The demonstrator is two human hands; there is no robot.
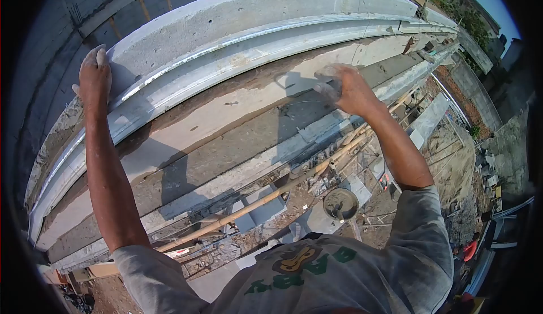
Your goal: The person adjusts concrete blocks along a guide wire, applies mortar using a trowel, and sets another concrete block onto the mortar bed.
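At the left end of a pale concrete ledge [243,17], my left hand [94,79] has its fingers bent over the edge, gripping it; the thumb side is hidden. My right hand [344,89], its fingertips coated in grey cement, hovers above the stepped ledge with fingers loosely bent and apart. Nothing shows between them. Below the raised concrete runs a long whitish moulded strip [226,68]. A smooth pale band [226,103] and a darker, damp-looking mortar band [237,136] lie nearer to me, with shadows of my arms across them.
A bamboo pole [271,194] runs along the near side of the ledge. Far below, the ground holds a round bucket of grey mix [340,203], flat grey slabs [261,207] and rubble. Grey walls stand on the left; greenery grows at the upper right.
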